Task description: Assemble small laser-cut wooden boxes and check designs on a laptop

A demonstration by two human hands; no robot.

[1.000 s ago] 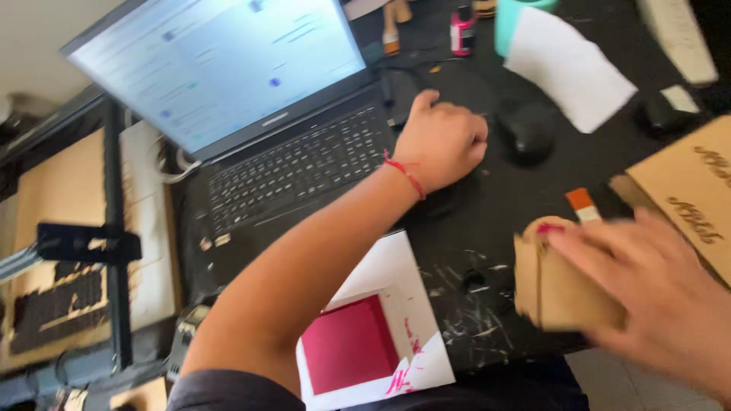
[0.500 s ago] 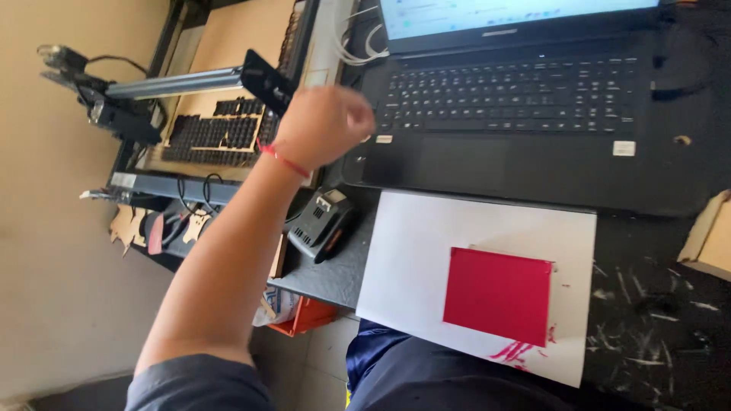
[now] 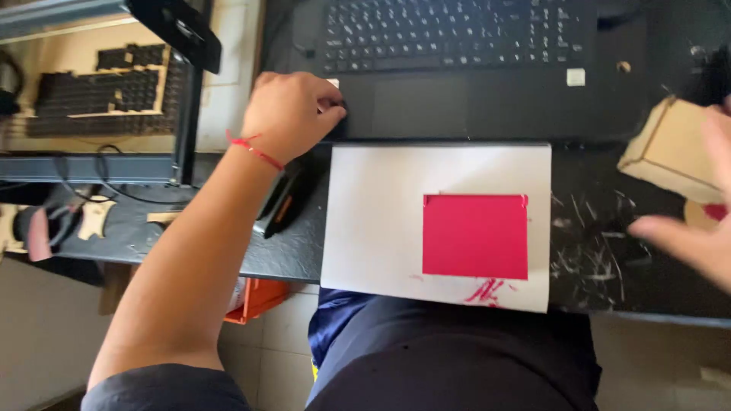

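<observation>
My left hand [image 3: 293, 114], a red thread around its wrist, rests with curled fingers on the front left corner of a black laptop [image 3: 487, 99]; nothing shows in its grip. At the right edge, blurred, my right hand [image 3: 685, 236] holds a small pale wooden box [image 3: 666, 148] just above the black desk [image 3: 609, 259]. Between the two hands lies a white sheet [image 3: 373, 228] bearing a red square [image 3: 476, 236], with red smears at its near edge.
Under my left forearm lies a small black device with orange trim [image 3: 282, 202]. To the left, a lower shelf holds a dark keyboard-shaped cutout [image 3: 99, 91] and a black metal arm [image 3: 175, 30]. Wooden pieces [image 3: 91, 217] lie nearby; an orange crate [image 3: 259, 297] sits below.
The view swung back right over the desk. My left hand came down from above the side shelf onto the laptop's corner. The right hand with the wooden box re-entered at the right.
</observation>
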